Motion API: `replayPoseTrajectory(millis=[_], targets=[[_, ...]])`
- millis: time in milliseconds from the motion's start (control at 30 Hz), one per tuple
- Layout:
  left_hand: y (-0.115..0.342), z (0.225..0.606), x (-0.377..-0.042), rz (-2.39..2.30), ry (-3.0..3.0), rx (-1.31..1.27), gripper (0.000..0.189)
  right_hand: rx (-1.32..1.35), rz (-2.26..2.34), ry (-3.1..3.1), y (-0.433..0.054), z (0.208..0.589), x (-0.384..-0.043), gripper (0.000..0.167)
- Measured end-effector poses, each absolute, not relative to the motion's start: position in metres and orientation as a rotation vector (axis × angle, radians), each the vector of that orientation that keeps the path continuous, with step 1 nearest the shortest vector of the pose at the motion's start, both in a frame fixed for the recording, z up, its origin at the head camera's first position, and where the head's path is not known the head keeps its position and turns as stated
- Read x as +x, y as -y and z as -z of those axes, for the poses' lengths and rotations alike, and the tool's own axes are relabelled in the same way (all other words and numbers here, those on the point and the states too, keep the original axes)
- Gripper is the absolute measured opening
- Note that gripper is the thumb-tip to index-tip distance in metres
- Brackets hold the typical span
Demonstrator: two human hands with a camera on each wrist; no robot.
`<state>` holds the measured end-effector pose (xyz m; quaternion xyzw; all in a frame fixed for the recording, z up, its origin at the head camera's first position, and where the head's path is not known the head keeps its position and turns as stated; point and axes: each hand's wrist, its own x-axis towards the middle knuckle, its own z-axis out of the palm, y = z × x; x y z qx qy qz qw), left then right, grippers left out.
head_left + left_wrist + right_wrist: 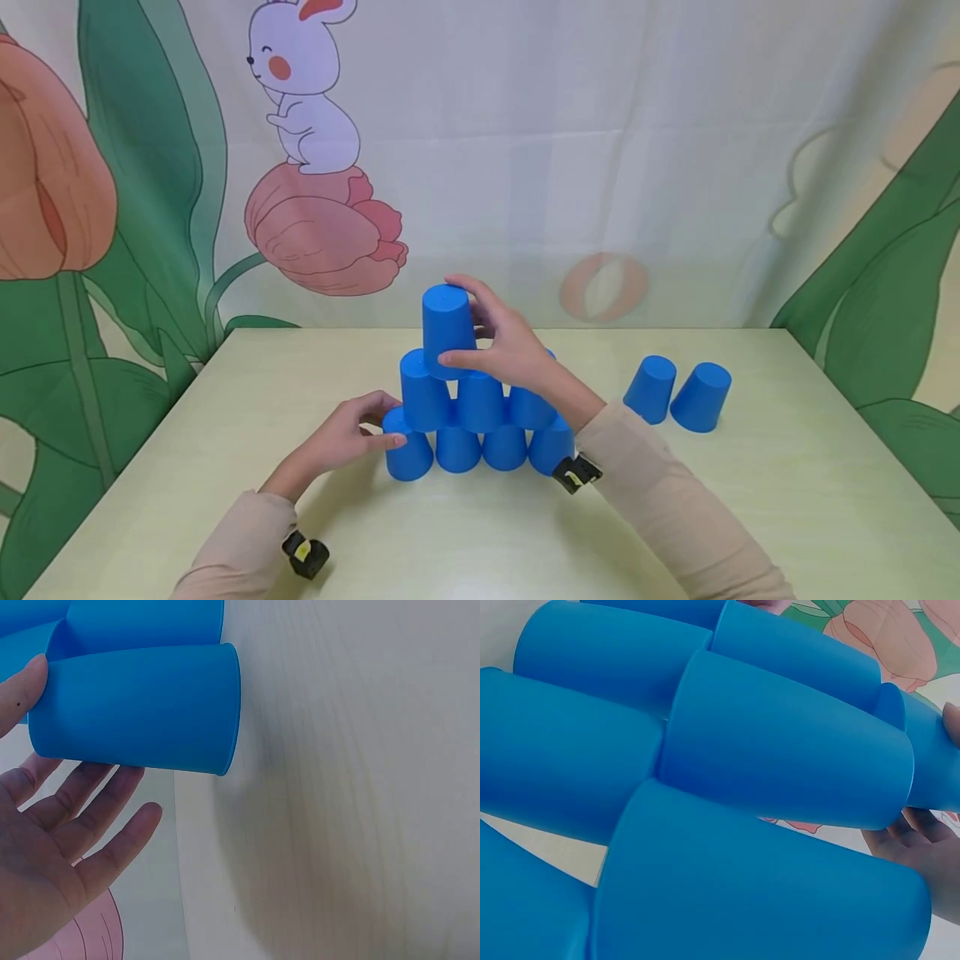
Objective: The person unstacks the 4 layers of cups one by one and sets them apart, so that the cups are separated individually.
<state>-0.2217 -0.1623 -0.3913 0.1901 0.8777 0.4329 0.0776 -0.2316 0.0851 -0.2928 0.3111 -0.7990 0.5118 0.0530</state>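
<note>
Blue upside-down cups stand in a pyramid on the table, with several in the bottom row (pixel 459 450) and three in the row above (pixel 480 404). At the top left of that second row is another blue cup (pixel 447 329), which my right hand (pixel 513 346) holds between thumb and fingers. The right wrist view shows this top cup (pixel 926 757) at its right edge, partly cut off. My left hand (pixel 341 435) grips the leftmost bottom cup (pixel 135 709), thumb on the near side and fingers along the far side. My right forearm partly covers the pyramid's right end.
Two more upside-down blue cups (pixel 651 389) (pixel 701 397) stand to the right of the pyramid, close together. Behind the pale wooden table (pixel 787 500) hangs a curtain (pixel 675 167) printed with a rabbit and tulips. Small black cameras (pixel 306 554) are strapped to both wrists.
</note>
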Motion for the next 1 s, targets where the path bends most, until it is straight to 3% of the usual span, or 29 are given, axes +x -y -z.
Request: replayPoseTrajectory(millis=[1000], targets=[[0.163,0.397,-0.225,-1.263,-2.635,0.560,0.046,0.922,-1.480,2.388,-0.114,0.281,-0.205,0.078]])
